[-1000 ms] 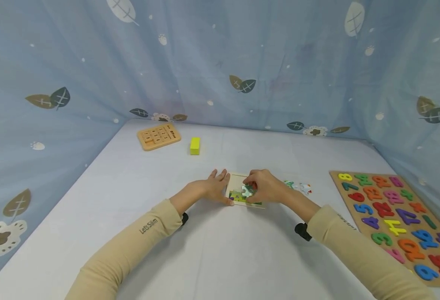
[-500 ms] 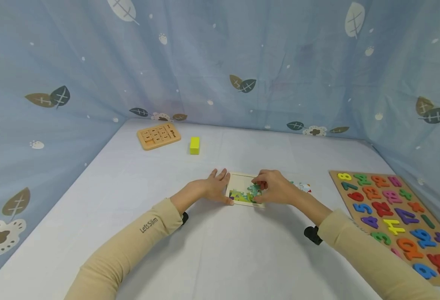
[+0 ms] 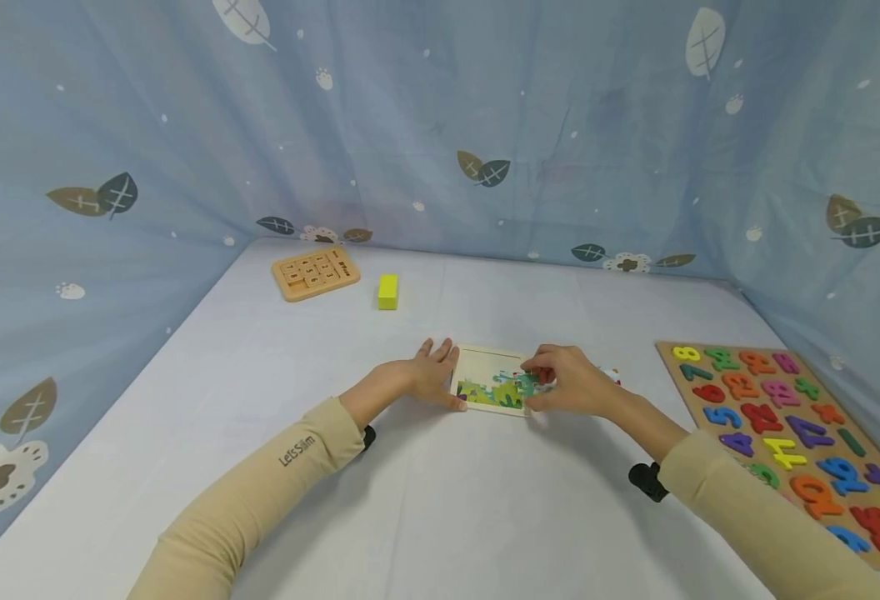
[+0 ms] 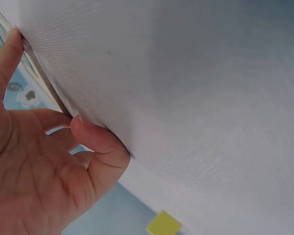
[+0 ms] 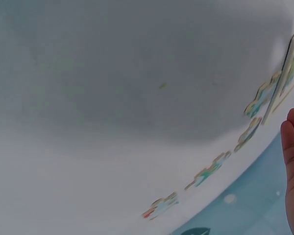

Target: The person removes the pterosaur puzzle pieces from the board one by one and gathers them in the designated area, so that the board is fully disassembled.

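Observation:
In the head view, a small wooden jigsaw tray [image 3: 477, 360] lies flat on the white table, with green and teal picture pieces along its lower part. My left hand [image 3: 432, 379] rests at the tray's left edge, fingers spread; the left wrist view shows its thumb and fingertips along that side. At the tray's right edge, my right hand [image 3: 577, 382] pinches a teal-green jigsaw piece [image 3: 527, 384] between thumb and fingers, which partly cover it. Several loose jigsaw pieces [image 5: 208, 171] lie right of the tray in the right wrist view, mostly hidden behind the right hand in the head view.
A number board [image 3: 717, 450] with colourful raised figures lies at the right. Toward the back left are a wooden sliding number puzzle [image 3: 316, 273] and a yellow block [image 3: 387, 292]. A blue patterned curtain [image 3: 440, 125] surrounds the table's back and sides.
My right hand has moved right across the tray with the teal-green jigsaw piece, baring more of the green picture. The left hand has stayed at the tray's left edge.

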`<action>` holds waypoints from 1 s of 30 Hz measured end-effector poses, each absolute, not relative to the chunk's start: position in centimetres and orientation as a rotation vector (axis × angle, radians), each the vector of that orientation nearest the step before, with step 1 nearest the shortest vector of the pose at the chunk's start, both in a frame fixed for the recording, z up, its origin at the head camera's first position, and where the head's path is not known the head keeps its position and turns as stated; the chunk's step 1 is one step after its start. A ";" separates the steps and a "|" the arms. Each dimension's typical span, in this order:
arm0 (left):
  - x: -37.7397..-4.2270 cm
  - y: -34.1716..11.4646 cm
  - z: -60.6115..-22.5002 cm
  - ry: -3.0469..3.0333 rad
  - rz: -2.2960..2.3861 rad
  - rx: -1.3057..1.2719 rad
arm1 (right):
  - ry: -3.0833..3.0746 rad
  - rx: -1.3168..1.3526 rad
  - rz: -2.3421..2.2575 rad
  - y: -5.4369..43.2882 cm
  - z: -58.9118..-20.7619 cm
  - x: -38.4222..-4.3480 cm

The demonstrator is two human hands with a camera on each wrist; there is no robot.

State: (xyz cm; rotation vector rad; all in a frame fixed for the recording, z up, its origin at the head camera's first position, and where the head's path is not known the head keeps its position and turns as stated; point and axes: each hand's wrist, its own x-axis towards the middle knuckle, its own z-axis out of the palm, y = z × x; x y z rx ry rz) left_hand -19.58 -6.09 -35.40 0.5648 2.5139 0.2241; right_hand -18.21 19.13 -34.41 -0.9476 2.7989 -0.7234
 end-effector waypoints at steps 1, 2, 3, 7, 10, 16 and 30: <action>-19.6 -6.1 -35.4 2.512 0.223 0.568 | 2.806 -0.940 -0.718 19.4 -34.4 -18.1; -19.6 -6.0 -35.4 2.511 0.222 0.570 | 2.815 -0.925 -0.709 19.6 -34.3 -18.1; -19.6 -6.0 -35.4 2.510 0.223 0.570 | 2.823 -0.914 -0.706 19.9 -34.3 -18.0; -19.6 -5.9 -35.3 2.511 0.215 0.555 | 2.842 -0.868 -0.697 20.8 -34.3 -17.8; -19.5 -5.9 -35.2 2.508 0.216 0.535 | 2.842 -0.849 -0.705 21.4 -34.5 -17.6; -19.5 -5.9 -35.1 2.496 0.231 0.518 | 2.850 -0.828 -0.700 22.4 -34.7 -17.3; -19.4 -6.1 -35.1 2.478 0.223 0.527 | 2.853 -0.729 -0.648 24.8 -35.5 -17.0</action>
